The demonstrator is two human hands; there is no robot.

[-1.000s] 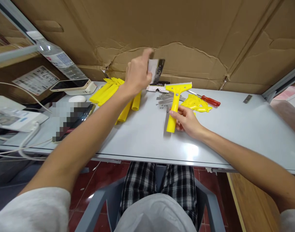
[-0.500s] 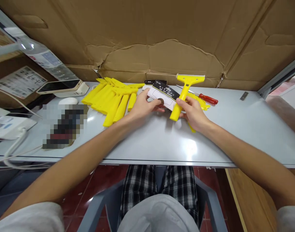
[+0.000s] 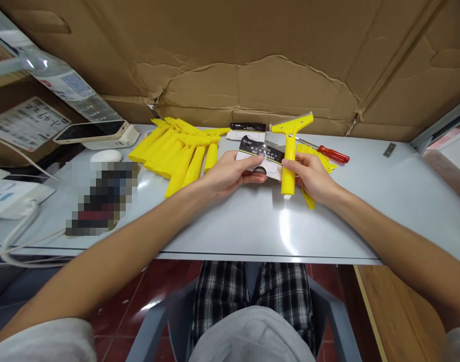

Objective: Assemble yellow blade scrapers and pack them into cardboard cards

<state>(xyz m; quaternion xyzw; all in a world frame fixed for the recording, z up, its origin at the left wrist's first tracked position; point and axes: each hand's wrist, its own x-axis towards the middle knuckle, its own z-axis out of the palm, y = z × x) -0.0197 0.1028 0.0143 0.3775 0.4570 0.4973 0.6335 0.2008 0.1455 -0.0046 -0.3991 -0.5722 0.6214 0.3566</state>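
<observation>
scraper (image 3: 289, 151) right of card (image 3: 260, 157)

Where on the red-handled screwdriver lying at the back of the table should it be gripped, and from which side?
Grip the red-handled screwdriver by its thick red handle, probably from above and the right. The thin metal shaft points left toward the yellow scraper, while the handle's right end lies clear on the table.

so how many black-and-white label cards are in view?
2: one black-and-white label card held in left hand, touching right hand; another lying behind on the grey table.
</observation>
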